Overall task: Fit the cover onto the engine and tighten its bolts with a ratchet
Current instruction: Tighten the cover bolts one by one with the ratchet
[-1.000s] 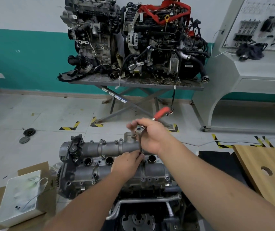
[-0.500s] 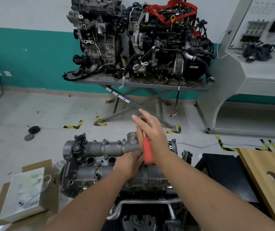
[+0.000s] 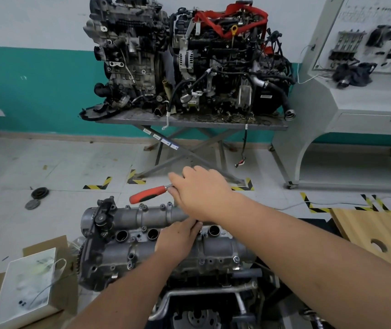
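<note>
Low in the centre of the view, a grey metal cover (image 3: 142, 236) sits on top of the engine (image 3: 189, 293). Over its far edge the right hand (image 3: 199, 191) grips the metal end of a ratchet (image 3: 150, 194), whose red handle points left. Just below, the left hand (image 3: 178, 241) rests on the cover's middle, fingers curled round something thin and dark beneath the ratchet head; what it is cannot be told. Beyond, two larger engines (image 3: 189, 58) stand on a steel worktop (image 3: 189, 119).
</note>
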Motion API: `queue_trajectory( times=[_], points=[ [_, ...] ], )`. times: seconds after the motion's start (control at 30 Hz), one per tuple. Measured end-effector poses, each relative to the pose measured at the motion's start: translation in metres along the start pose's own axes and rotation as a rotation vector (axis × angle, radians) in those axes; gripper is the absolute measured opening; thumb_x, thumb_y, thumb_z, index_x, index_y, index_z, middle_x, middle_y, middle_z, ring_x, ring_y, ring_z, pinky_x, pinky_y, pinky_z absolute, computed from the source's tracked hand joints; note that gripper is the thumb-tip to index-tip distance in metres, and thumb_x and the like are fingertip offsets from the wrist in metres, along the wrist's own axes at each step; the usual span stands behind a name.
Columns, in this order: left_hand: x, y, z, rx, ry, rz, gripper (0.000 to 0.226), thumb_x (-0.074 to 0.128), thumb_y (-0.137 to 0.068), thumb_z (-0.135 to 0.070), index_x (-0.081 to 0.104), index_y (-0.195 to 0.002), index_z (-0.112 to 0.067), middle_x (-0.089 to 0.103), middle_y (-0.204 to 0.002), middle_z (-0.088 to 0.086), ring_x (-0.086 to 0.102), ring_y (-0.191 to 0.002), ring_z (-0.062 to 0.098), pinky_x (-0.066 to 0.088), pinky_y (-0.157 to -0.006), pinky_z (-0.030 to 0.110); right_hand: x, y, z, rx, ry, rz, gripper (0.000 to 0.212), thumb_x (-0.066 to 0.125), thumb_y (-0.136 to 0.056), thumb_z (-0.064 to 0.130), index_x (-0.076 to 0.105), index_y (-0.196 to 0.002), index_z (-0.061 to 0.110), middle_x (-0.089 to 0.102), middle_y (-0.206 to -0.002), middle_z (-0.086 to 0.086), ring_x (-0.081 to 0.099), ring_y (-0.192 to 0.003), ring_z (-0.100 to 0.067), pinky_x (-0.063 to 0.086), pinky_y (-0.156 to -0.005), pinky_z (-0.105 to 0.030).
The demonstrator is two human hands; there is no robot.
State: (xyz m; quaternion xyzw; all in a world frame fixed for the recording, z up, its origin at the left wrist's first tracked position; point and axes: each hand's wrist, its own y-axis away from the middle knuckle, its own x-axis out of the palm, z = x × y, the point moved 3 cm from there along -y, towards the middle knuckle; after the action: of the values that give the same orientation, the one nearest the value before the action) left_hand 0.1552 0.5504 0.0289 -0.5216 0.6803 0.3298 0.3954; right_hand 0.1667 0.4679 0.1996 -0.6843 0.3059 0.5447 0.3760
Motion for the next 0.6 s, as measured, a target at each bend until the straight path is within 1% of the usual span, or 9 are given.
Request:
queue_trajectory(
  times=[0.1,0.2,0.27,0.33,0.37,0.4,0.47,0.53,0.6],
  points=[
    [0.0,0.001,-0.001,0.01,-0.017,0.004,0.026,0.031,-0.105,-0.052,0.046,-0.098,-0.032,0.068,-0.092,0.004,0.064,-0.089,0.028,0.048,-0.066,0.04,-0.004,-0.009,-0.004,0.082,-0.077,0.155,0.036,0.028,-0.106,0.039,0.054,-0.116,0.018,0.059,-0.106,-0.006,0.055,-0.092,-0.029,0.034,-0.069,-0.036],
    [-0.001,0.001,-0.001,0.017,-0.025,-0.021,0.027,0.031,-0.105,-0.053,0.037,-0.088,-0.033,0.067,-0.09,0.002,0.063,-0.089,0.026,0.042,-0.062,0.038,-0.007,-0.014,-0.014,0.201,-0.289,0.251,0.028,0.035,-0.102,0.03,0.056,-0.088,0.015,0.062,-0.083,-0.004,0.057,-0.073,-0.026,0.035,-0.057,-0.033],
    [-0.002,0.001,-0.002,0.023,-0.045,-0.02,0.029,0.03,-0.104,-0.054,0.039,-0.088,-0.032,0.067,-0.091,0.002,0.063,-0.09,0.025,0.041,-0.062,0.038,-0.002,-0.012,-0.016,0.31,-0.676,0.317,0.025,0.039,-0.1,0.024,0.055,-0.085,0.012,0.069,-0.071,-0.005,0.065,-0.068,-0.025,0.044,-0.056,-0.031],
    [-0.002,0.001,-0.002,0.023,-0.062,-0.015,0.035,0.029,-0.104,-0.055,0.048,-0.094,-0.027,0.067,-0.092,0.002,0.063,-0.09,0.025,0.047,-0.066,0.039,0.007,-0.006,-0.012,0.487,-1.288,0.343,0.014,0.042,-0.098,0.016,0.05,-0.09,0.008,0.07,-0.064,-0.009,0.068,-0.063,-0.024,0.051,-0.066,-0.028],
    [-0.003,0.002,-0.003,0.019,-0.063,-0.012,0.038,0.029,-0.104,-0.055,0.052,-0.098,-0.026,0.067,-0.093,0.002,0.063,-0.09,0.025,0.049,-0.069,0.04,0.014,-0.002,-0.008,0.578,-1.582,0.327,0.01,0.042,-0.098,0.013,0.047,-0.091,0.006,0.069,-0.064,-0.011,0.069,-0.065,-0.026,0.053,-0.072,-0.031],
    [-0.003,0.002,-0.003,0.017,-0.056,-0.014,0.04,0.028,-0.105,-0.055,0.055,-0.101,-0.025,0.068,-0.093,0.002,0.064,-0.09,0.025,0.051,-0.071,0.041,0.02,0.002,-0.007,0.656,-1.827,0.277,0.01,0.044,-0.098,0.011,0.047,-0.091,0.005,0.069,-0.065,-0.011,0.069,-0.069,-0.028,0.056,-0.074,-0.033],
    [-0.004,0.002,-0.004,0.013,-0.049,-0.003,0.043,0.027,-0.105,-0.056,0.057,-0.105,-0.024,0.069,-0.095,0.003,0.064,-0.091,0.026,0.051,-0.072,0.041,0.031,0.006,-0.006,0.743,-2.113,0.148,0.021,0.049,-0.098,0.008,0.059,-0.08,0.006,0.069,-0.069,-0.008,0.067,-0.076,-0.024,0.052,-0.063,-0.025],
    [-0.005,0.001,-0.005,0.013,-0.032,0.009,0.045,0.025,-0.104,-0.055,0.056,-0.104,-0.023,0.069,-0.094,0.003,0.064,-0.089,0.027,0.051,-0.071,0.042,0.039,0.007,-0.006,0.773,-2.24,-0.07,0.034,0.053,-0.096,0.007,0.06,-0.064,0.016,0.07,-0.075,-0.008,0.058,-0.08,-0.024,0.042,-0.064,-0.025],
    [-0.006,0.0,-0.005,0.003,0.008,0.023,0.043,0.026,-0.105,-0.053,0.056,-0.102,-0.022,0.069,-0.093,0.004,0.064,-0.088,0.028,0.052,-0.072,0.044,0.045,0.011,-0.005,0.76,-2.192,-0.295,0.032,0.055,-0.098,0.011,0.053,-0.068,0.021,0.072,-0.082,-0.007,0.059,-0.078,-0.022,0.043,-0.071,-0.029]
  ],
)
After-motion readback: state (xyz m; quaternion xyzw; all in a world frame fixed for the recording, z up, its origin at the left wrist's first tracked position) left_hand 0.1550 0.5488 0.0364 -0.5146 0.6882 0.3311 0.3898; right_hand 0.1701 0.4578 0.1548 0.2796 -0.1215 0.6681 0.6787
